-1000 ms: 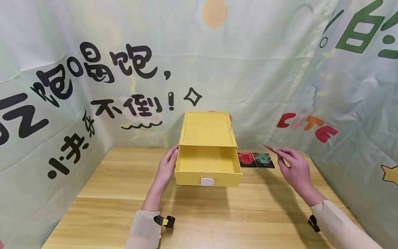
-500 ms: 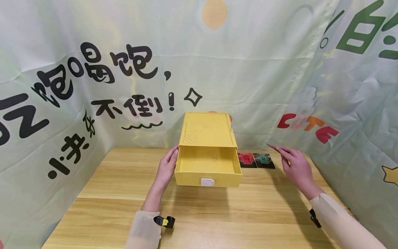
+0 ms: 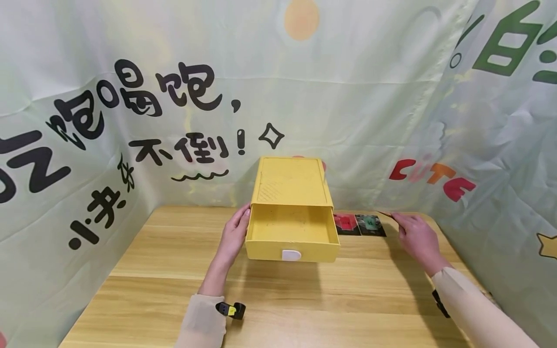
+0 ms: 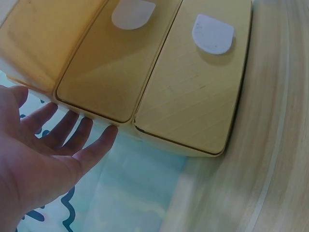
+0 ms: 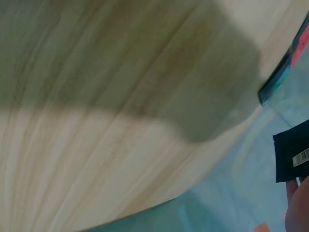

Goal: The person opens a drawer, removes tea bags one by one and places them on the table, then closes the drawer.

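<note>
A yellow drawer unit point(image 3: 292, 181) stands on the table, its top drawer point(image 3: 291, 251) pulled out and bare inside. My left hand point(image 3: 233, 234) rests against the unit's left side, the fingertips point(image 4: 108, 133) along its edge with fingers spread and fairly straight. To the right, my right hand point(image 3: 419, 240) pinches a thin black packet point(image 5: 293, 152) with a white barcode label, held above the table's far right part. Between unit and hand, a red and black packet point(image 3: 346, 224) and a green and black packet point(image 3: 371, 224) lie side by side.
Two lower drawers with white tabs, one bearing this tab point(image 4: 212, 34), are closed in the left wrist view. A wooden table point(image 3: 278, 309) spreads in front. Printed cloth point(image 3: 348, 96) hangs behind and at both sides.
My right hand has shifted slightly right and come down with the packet, which now looks thinner and flatter. My left hand and the drawer unit stay put.
</note>
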The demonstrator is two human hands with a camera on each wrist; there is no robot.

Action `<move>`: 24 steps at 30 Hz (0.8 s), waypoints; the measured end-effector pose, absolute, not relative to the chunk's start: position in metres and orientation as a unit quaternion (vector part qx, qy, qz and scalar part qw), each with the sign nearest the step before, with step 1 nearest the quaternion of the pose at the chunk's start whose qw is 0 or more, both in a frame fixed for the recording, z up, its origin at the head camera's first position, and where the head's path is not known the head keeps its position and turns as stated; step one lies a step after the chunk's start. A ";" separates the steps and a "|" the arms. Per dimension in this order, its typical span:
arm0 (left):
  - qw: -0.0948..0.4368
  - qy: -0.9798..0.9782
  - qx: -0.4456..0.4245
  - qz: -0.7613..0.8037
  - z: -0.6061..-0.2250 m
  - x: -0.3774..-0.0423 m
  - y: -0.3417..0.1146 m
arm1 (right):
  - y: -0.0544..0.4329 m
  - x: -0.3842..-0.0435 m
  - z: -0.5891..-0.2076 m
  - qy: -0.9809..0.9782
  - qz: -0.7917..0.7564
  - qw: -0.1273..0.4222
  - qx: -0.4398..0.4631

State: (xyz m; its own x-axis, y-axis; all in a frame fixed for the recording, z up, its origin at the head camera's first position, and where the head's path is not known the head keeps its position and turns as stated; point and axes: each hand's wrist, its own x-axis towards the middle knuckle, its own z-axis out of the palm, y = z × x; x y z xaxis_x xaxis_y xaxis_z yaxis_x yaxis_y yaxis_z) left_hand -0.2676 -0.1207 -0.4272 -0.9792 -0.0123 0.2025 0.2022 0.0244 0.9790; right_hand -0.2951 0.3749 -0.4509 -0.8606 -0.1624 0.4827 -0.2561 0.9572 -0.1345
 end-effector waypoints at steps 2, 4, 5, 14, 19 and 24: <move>0.077 -0.712 -0.066 -0.695 -0.427 -0.267 -0.121 | 0.376 -0.296 -0.454 -0.966 0.093 0.221 0.094; 0.077 -0.712 -0.065 -0.695 -0.428 -0.267 -0.121 | 0.378 -0.297 -0.456 -0.972 0.089 0.203 0.080; 0.077 -0.711 -0.064 -0.696 -0.428 -0.267 -0.121 | 0.379 -0.298 -0.458 -0.974 0.087 0.196 0.076; 0.081 -0.710 -0.068 -0.696 -0.429 -0.267 -0.121 | 0.392 -0.302 -0.465 -0.981 0.090 0.156 0.078; 0.085 -0.711 -0.070 -0.694 -0.429 -0.268 -0.121 | 0.395 -0.303 -0.467 -0.985 0.082 0.128 0.086; 0.085 -0.712 -0.074 -0.693 -0.427 -0.268 -0.120 | 0.397 -0.307 -0.471 -0.983 0.088 0.120 0.109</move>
State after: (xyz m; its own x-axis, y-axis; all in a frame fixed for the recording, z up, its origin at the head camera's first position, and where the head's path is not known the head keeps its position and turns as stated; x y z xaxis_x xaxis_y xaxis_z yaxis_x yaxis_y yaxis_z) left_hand -0.2677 -0.1202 -0.4270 -0.9744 -0.0125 0.2243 0.2238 0.0289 0.9742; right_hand -0.3070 0.3969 -0.4713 -0.9476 -0.1927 0.2546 -0.2348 0.9609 -0.1466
